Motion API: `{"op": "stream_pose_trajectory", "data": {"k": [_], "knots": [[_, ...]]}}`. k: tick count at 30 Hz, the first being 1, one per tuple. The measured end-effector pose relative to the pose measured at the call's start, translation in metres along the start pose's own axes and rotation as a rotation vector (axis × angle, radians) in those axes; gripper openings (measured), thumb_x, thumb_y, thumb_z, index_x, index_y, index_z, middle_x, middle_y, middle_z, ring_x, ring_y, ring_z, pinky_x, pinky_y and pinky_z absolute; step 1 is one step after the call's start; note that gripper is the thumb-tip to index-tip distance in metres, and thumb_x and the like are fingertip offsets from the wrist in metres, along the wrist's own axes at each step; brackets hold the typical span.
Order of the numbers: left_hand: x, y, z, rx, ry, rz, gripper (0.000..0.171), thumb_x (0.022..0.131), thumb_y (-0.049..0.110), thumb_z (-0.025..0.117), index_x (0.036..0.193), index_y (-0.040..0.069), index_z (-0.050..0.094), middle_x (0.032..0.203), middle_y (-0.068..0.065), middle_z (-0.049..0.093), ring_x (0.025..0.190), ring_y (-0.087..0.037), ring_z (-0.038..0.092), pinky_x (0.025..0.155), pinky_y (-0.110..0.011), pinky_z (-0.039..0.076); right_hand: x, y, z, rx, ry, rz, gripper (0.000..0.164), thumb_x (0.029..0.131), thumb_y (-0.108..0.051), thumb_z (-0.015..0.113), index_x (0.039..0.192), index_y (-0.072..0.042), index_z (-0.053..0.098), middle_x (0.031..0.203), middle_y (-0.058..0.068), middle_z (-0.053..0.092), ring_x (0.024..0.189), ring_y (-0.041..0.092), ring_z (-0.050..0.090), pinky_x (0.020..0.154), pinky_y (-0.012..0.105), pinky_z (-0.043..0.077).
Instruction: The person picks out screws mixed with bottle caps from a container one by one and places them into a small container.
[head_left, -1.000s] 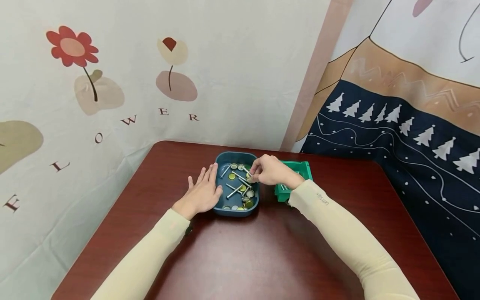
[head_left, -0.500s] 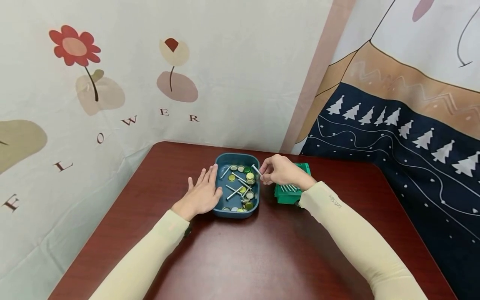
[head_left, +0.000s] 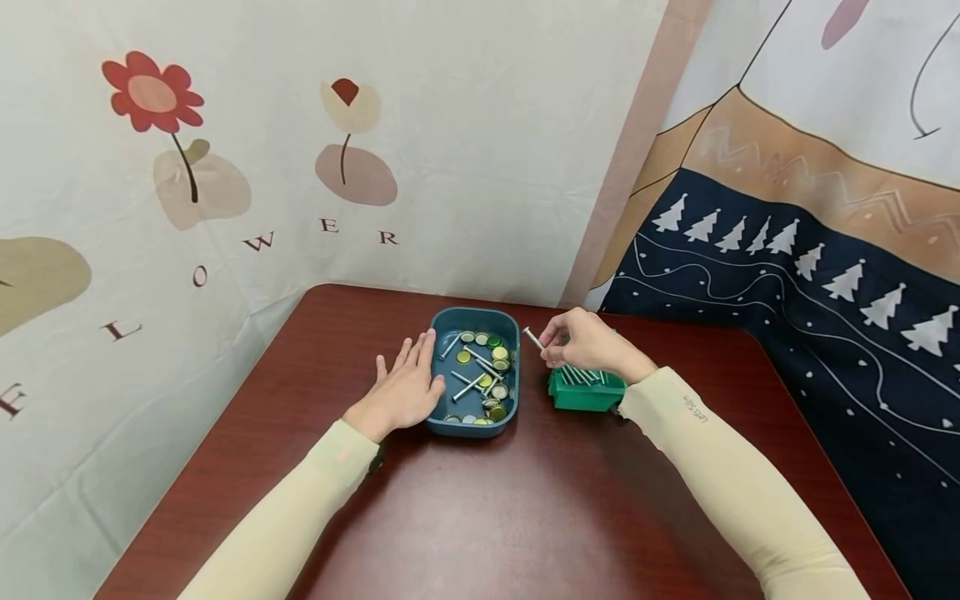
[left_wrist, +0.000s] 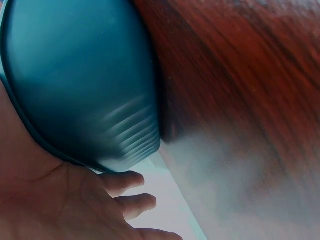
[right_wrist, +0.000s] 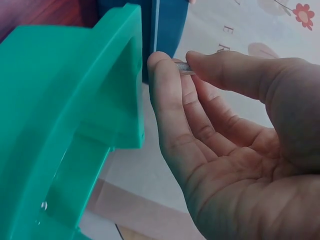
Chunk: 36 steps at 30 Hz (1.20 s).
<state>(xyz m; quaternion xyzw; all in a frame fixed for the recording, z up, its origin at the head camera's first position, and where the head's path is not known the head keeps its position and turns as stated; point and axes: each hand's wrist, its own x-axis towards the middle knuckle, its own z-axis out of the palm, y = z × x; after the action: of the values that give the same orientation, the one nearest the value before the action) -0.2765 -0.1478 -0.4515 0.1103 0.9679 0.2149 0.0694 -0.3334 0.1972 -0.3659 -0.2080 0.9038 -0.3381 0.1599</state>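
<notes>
A blue tray (head_left: 471, 431) holds several long metal screws (head_left: 468, 387) and several bottle caps (head_left: 500, 353). My left hand (head_left: 401, 387) rests against the tray's left side with its fingers straight. In the left wrist view, the palm (left_wrist: 55, 200) lies along the tray's outer wall (left_wrist: 80, 80). My right hand (head_left: 588, 340) pinches one screw (head_left: 532, 337) between thumb and fingers, its head pointing up and left. That hand is above the green bin (head_left: 588, 401), where several screws (head_left: 581, 376) lie. In the right wrist view, only the screw's threaded end (right_wrist: 184, 68) shows between the fingertips.
Both containers stand side by side on a dark red wooden table (head_left: 450, 517), with a narrow gap between them. Behind the table's back edge hangs a white printed cloth (head_left: 480, 167). A dark blue cloth with white trees (head_left: 787, 275) hangs at the right.
My right hand has lifted a screw out of the blue tray and carried it right, to above the green bin. My left hand has stayed against the tray.
</notes>
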Motion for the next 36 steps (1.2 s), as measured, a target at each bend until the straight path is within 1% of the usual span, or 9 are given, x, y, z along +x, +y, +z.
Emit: {"op": "stream_pose_trajectory", "data": {"k": [5,9,11,16,21,23,29,33,36], "knots": [[0.001,-0.001,0.001,0.005,0.0,0.001,0.088,0.12,0.038,0.047,0.189,0.009,0.001,0.197,-0.021,0.013,0.185,-0.047,0.008,0.139,-0.088,0.005,-0.006,0.008,-0.006,0.007,0.008,0.0,0.01,0.109,-0.008,0.079,0.116,0.0,0.082,0.104,0.013,0.087,0.098,0.036,0.085,0.088,0.033,0.068],[0.002,-0.001,0.001,0.009,0.002,0.002,0.087,0.12,0.037,0.047,0.189,0.009,0.001,0.197,-0.021,0.012,0.185,-0.047,0.009,0.139,-0.089,0.005,-0.012,0.013,-0.011,-0.026,0.023,-0.009,0.012,0.11,-0.008,0.078,0.117,0.0,0.083,0.104,0.014,0.087,0.093,0.03,0.083,0.091,0.037,0.068],[0.002,-0.001,0.001,0.009,0.004,0.002,0.087,0.12,0.036,0.047,0.189,0.009,0.001,0.197,-0.021,0.012,0.185,-0.047,0.008,0.138,-0.089,0.005,-0.014,0.016,-0.013,-0.05,0.032,-0.004,0.012,0.11,-0.009,0.079,0.118,0.0,0.083,0.103,0.013,0.087,0.092,0.03,0.083,0.091,0.037,0.067],[0.001,0.0,0.001,0.01,0.004,0.002,0.087,0.12,0.035,0.047,0.189,0.008,0.001,0.197,-0.021,0.011,0.185,-0.047,0.008,0.138,-0.089,0.006,-0.019,0.025,-0.018,-0.087,0.043,0.019,0.012,0.108,-0.01,0.08,0.116,-0.002,0.083,0.1,0.011,0.086,0.092,0.034,0.082,0.086,0.032,0.064],[0.001,0.001,0.001,0.016,0.007,0.002,0.087,0.12,0.035,0.048,0.189,0.008,0.001,0.197,-0.021,0.011,0.185,-0.048,0.007,0.138,-0.09,0.006,-0.025,0.034,-0.023,-0.157,0.077,0.016,0.012,0.107,-0.008,0.078,0.116,-0.003,0.084,0.104,0.011,0.087,0.088,0.025,0.078,0.082,0.032,0.062],[0.0,0.001,0.001,0.016,0.009,0.001,0.087,0.12,0.035,0.048,0.189,0.008,0.001,0.197,-0.021,0.011,0.185,-0.048,0.007,0.138,-0.09,0.006,-0.027,0.037,-0.022,-0.194,0.094,0.011,0.013,0.108,-0.007,0.077,0.117,-0.002,0.085,0.106,0.012,0.087,0.088,0.021,0.075,0.082,0.034,0.064],[0.0,0.001,0.001,0.017,0.012,-0.002,0.087,0.12,0.036,0.048,0.189,0.008,0.002,0.197,-0.021,0.01,0.185,-0.048,0.007,0.138,-0.09,0.006,-0.029,0.04,-0.018,-0.301,0.118,-0.013,0.014,0.108,-0.001,0.077,0.116,0.002,0.087,0.111,0.016,0.087,0.092,0.023,0.076,0.09,0.044,0.071],[0.0,0.001,0.002,0.018,0.017,-0.002,0.087,0.12,0.035,0.049,0.189,0.008,0.003,0.197,-0.021,0.011,0.184,-0.048,0.008,0.138,-0.09,0.006,-0.029,0.04,-0.015,-0.355,0.142,-0.043,0.014,0.107,0.001,0.076,0.114,0.002,0.089,0.112,0.017,0.088,0.095,0.026,0.079,0.093,0.049,0.072],[-0.001,0.001,0.002,0.014,0.019,-0.002,0.087,0.12,0.035,0.049,0.189,0.008,0.003,0.197,-0.021,0.012,0.184,-0.048,0.008,0.138,-0.089,0.006,-0.028,0.04,-0.013,-0.367,0.169,-0.044,0.017,0.107,0.001,0.076,0.119,0.003,0.087,0.117,0.019,0.087,0.103,0.031,0.081,0.097,0.052,0.071]]}}
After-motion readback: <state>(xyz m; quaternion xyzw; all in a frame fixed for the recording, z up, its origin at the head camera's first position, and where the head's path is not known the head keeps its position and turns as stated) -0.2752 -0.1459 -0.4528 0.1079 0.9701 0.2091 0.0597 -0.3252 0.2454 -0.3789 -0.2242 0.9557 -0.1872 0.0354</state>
